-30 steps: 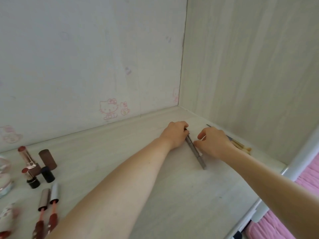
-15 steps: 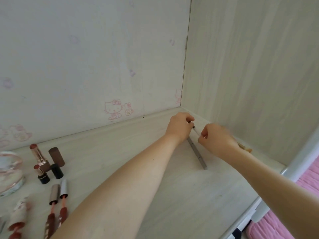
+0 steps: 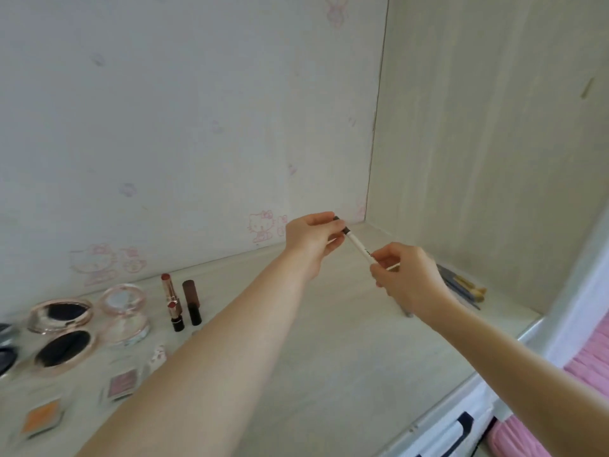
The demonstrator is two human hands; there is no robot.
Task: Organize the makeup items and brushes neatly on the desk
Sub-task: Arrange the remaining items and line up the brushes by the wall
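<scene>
Fig. L to R: open compacts [image 3: 62, 347] and eyeshadow pans [image 3: 120, 385] lay at tabletop [image 3: 329, 374] far left; two lipsticks [image 3: 173, 301] stood beside a brown tube [image 3: 192, 301]. Centre: left hand [image 3: 313, 239] pinched the dark-capped end of a white pencil [image 3: 361, 246], held above the tabletop w/ right hand [image 3: 408, 275], whose grip was curled round its lower end. Brushes [image 3: 461, 286] lay by the right wall, behind that hand.
</scene>
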